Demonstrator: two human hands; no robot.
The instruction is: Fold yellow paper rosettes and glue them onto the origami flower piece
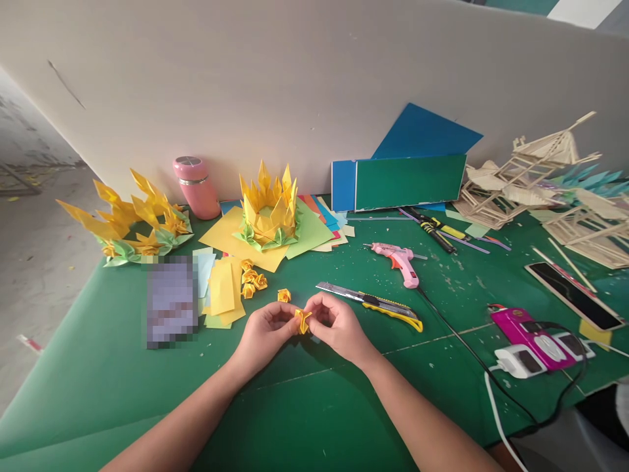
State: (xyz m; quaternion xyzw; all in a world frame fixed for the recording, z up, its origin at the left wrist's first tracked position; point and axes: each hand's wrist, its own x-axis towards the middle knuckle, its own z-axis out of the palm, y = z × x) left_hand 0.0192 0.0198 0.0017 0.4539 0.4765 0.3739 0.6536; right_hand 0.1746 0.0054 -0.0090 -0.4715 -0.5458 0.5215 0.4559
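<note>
Between my two hands is a small folded yellow paper flower (303,321), held just above the green table. My left hand (268,334) pinches it from the left, thumb and fingers closed. From the right, my right hand (339,328) grips its other side, also closed. A finished-looking yellow paper rose (284,295) lies just beyond my fingertips. Several more paper roses (253,278) are bunched to its left. Beside them sit stacked yellow paper squares (222,288). A utility knife (373,305) with its blade out lies right of my right hand.
Two yellow paper crowns stand behind, one at left (142,223) and one at centre (268,216). A pink flask (196,187) is between them. Right lie a pink glue gun (400,261), a magenta power strip (535,337), a phone (574,295) and wooden stick models (521,177).
</note>
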